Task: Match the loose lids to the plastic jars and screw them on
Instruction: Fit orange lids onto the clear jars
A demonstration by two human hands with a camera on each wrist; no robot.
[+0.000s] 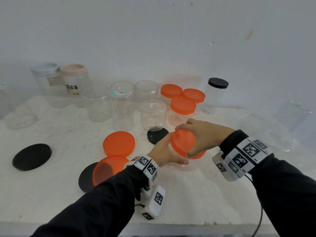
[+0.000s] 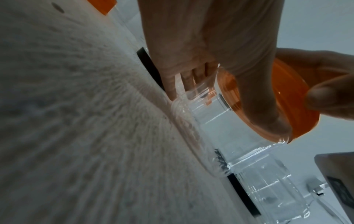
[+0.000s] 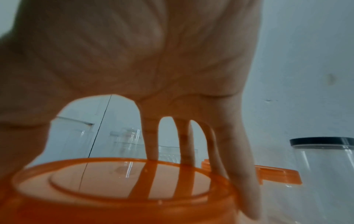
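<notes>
The jar (image 1: 183,164) stands on the bench (image 1: 51,194), right of its middle and towards the near edge. The left hand (image 1: 164,153) wraps its clear wall, fingers curled round the far side and thumb along the near side. The right hand (image 1: 203,134) comes down over the orange lid (image 1: 183,142), fingers spread and curled over its rim — the right wrist view shows the fingertips (image 3: 247,201) pressed on the lid's edge.

The main risk, as I judge it, is cross-threading: in the head view the lid looks tipped towards the person, so a twist now could jam it crooked. Whether the threads have caught cannot be told.

The jar's thin wall may flex if the left hand squeezes hard, pulling the neck out of round and letting the lid skip.

Neighbours crowd in — an upturned jar (image 1: 153,115) on a black lid (image 1: 156,136) stands just behind the left hand, and capped orange jars (image 1: 183,106) sit just beyond the right. A wide swing of either wrist could topple them.
</notes>
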